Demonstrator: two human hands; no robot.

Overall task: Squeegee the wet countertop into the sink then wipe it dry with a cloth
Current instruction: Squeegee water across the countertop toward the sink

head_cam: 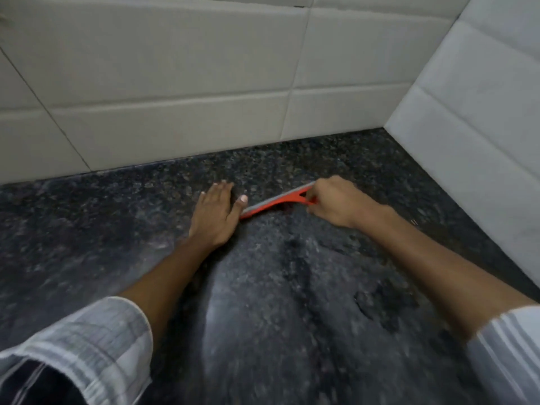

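Dark speckled countertop (122,229), wet, tiled corner at one o'clock. Right hand (336,203) closed round orange squeegee (274,203), blade down for pulling water. Left hand (214,213) open, flat, probably bracing.

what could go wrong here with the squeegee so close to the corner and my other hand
The squeegee blade end sits right by the left hand thumb, so a pull may catch it. The right hand pinches only the small handle, so it may slip. No sink is in view, so water on the countertop could be pushed astray.
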